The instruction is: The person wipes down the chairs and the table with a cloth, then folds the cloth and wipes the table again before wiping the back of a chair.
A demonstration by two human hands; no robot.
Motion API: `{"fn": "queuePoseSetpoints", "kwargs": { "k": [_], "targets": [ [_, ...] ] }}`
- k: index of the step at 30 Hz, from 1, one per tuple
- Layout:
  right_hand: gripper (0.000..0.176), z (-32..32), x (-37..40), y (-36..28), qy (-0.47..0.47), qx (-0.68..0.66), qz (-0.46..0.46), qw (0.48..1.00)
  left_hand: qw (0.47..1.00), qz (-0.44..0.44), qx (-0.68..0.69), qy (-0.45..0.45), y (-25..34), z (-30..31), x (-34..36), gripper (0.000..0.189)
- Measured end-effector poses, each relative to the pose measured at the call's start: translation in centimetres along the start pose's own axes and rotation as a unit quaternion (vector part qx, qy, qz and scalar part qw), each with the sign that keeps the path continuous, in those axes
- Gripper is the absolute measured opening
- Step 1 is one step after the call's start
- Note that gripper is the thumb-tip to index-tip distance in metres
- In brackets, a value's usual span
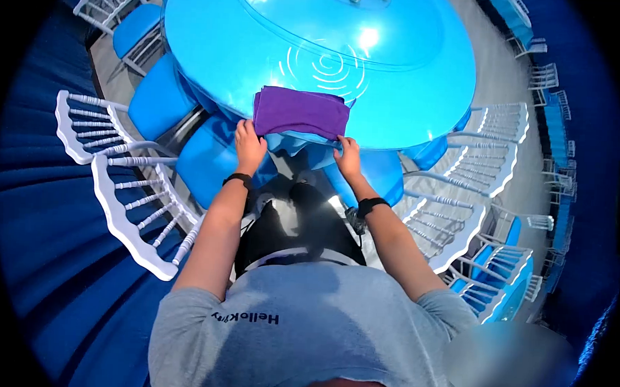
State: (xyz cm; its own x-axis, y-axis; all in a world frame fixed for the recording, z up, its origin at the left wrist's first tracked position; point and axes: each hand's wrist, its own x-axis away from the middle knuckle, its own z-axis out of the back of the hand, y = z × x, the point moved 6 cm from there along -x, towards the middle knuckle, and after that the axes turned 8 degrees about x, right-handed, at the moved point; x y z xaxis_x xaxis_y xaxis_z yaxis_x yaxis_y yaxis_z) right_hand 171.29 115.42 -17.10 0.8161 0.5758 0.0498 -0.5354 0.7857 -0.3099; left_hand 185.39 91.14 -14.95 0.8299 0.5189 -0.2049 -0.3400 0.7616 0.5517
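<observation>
The purple cloth (300, 113) is a flat, folded rectangle, smooth and deep violet. It lies on the near rim of the round blue table (410, 74), between the hands and just beyond them. The left hand (249, 145) grips its near left corner. The right hand (349, 157) pinches the near right corner. The hands are apart, and each wrist has a black band.

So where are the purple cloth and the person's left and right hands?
purple cloth (300, 111): head view, middle of its folded top.
left hand (249, 147): head view, back of the hand.
right hand (349, 159): head view, back of the hand.
</observation>
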Motion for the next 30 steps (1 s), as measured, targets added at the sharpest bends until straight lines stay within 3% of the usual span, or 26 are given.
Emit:
{"fn": "queuePoseSetpoints", "kwargs": {
  "k": [1,2,3,4,6,7,8,10,12,13,15,16,18,20,23,24,26,27,28,30],
  "targets": [
    [0.048,0.0,-0.3,0.1,0.002,-0.086,-0.026,0.996,0.980,0.142,0.136,0.022,-2.7,-1.8,0.2,0.043],
    [0.043,0.1,-1.1,0.1,0.006,-0.172,-0.047,0.984,0.922,0.277,0.266,0.048,-5.4,-4.5,0.6,0.044],
    [0.040,-0.9,-1.8,0.7,0.013,-0.201,-0.113,0.973,0.923,0.242,0.293,0.065,-7.7,-7.2,0.5,0.038],
    [0.040,-3.2,-2.7,1.5,0.017,-0.208,-0.107,0.972,0.925,0.236,0.288,0.072,-7.7,-6.3,-0.1,0.038],
    [0.038,-9.8,-4.2,6.4,0.013,-0.318,-0.274,0.907,0.812,0.304,0.498,0.028,-6.7,-6.4,-0.2,0.030],
    [0.022,-9.5,-4.7,6.1,0.063,-0.335,-0.227,0.912,0.816,0.297,0.495,0.034,-6.8,-5.8,-1.1,0.030],
    [0.022,-9.6,-4.8,6.9,0.063,-0.343,-0.225,0.910,0.826,0.338,0.451,0.013,-7.4,-5.5,-0.8,0.026],
    [0.020,-6.2,-5.2,5.6,-0.024,-0.299,-0.131,0.945,0.834,0.381,0.399,-0.004,-7.7,-5.0,-0.8,0.022],
    [0.022,-3.7,-5.0,5.2,-0.033,-0.280,-0.139,0.949,0.804,0.417,0.423,-0.022,-7.4,-4.8,-0.5,0.019],
    [0.024,-4.1,-5.3,5.5,-0.046,-0.265,-0.130,0.954,0.806,0.423,0.414,-0.018,-6.6,-4.0,-0.2,0.019],
    [0.029,-4.6,-5.9,4.9,-0.053,-0.259,-0.088,0.960,0.751,0.413,0.516,-0.022,-4.5,-3.5,-0.1,0.019],
    [0.029,-4.4,-6.0,4.4,-0.056,-0.262,-0.081,0.960,0.752,0.414,0.513,-0.015,-4.7,-3.5,0.0,0.019],
    [0.028,-4.6,-5.8,3.9,-0.106,-0.297,-0.153,0.936,0.777,0.393,0.492,-0.018,-4.6,-3.5,0.2,0.027],
    [0.023,-8.1,-6.6,5.1,-0.082,-0.311,-0.144,0.936,0.783,0.382,0.491,0.000,-3.7,-2.8,0.2,0.031],
    [0.015,-7.7,-6.0,3.8,-0.238,-0.349,-0.107,0.900,0.797,0.358,0.486,0.034,-1.6,-1.3,-0.8,0.040],
    [0.015,-6.2,-5.9,4.0,-0.237,-0.349,-0.108,0.900,0.804,0.349,0.479,0.049,-0.8,-0.6,-1.0,0.046],
    [0.014,-4.0,-5.1,4.2,-0.255,-0.526,-0.148,0.798,0.795,0.337,0.499,0.078,0.3,0.4,-1.9,0.042],
    [0.013,-2.7,-4.8,4.7,-0.262,-0.591,-0.181,0.741,0.814,0.321,0.479,0.068,1.2,1.3,-2.7,0.037],
    [0.013,-0.8,-4.4,5.4,-0.257,-0.593,-0.189,0.739,0.833,0.303,0.459,0.056,2.2,2.2,-3.6,0.033],
    [0.022,3.3,-3.6,6.5,-0.252,-0.684,-0.186,0.659,0.840,0.289,0.459,0.021,4.6,3.2,-5.5,0.024]
  ]
}}
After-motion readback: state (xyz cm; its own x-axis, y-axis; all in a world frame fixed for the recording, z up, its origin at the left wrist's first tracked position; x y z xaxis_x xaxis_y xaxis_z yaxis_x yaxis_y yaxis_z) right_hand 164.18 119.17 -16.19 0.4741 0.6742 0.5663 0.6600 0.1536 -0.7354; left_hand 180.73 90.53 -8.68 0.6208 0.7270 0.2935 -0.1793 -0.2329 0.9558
